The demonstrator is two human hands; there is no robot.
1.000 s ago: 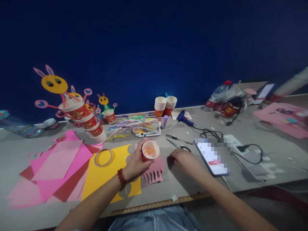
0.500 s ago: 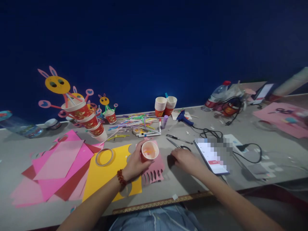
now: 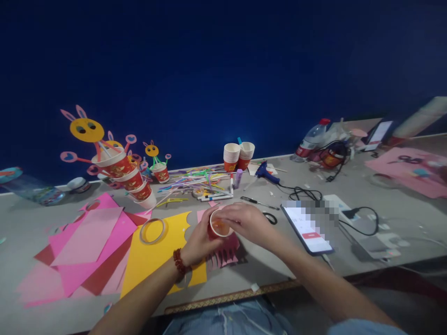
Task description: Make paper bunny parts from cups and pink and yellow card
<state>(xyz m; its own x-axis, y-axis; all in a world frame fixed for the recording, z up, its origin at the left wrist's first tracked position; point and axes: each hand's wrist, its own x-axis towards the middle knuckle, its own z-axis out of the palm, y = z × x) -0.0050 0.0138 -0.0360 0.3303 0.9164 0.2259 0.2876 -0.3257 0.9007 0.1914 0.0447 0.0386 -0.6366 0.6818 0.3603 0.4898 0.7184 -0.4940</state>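
Note:
My left hand (image 3: 200,242) is wrapped round a red paper cup (image 3: 220,224) with a white rim, held upright above a pink cut sheet (image 3: 228,253). Something orange shows inside the cup. My right hand (image 3: 249,223) is over the cup's right side, its fingers together at the opening; the fingertips and anything between them are too hidden to make out. Under my left forearm lies a yellow sheet (image 3: 143,260) with round cut-outs, and a roll of tape (image 3: 152,231) rests on it. Black scissor handles (image 3: 270,218) show beside my right hand.
Stacked cups with a yellow rabbit face (image 3: 87,130) stand at the back left, behind pink sheets (image 3: 87,237). Straws (image 3: 206,179), two cup stacks (image 3: 232,157), a blue glue gun (image 3: 267,173), a pen (image 3: 260,203), a phone (image 3: 307,230) and a bottle (image 3: 312,139) lie or stand around.
My right hand has moved left from the table by the scissors to the cup's opening. The cup, still in my left hand, has shifted slightly.

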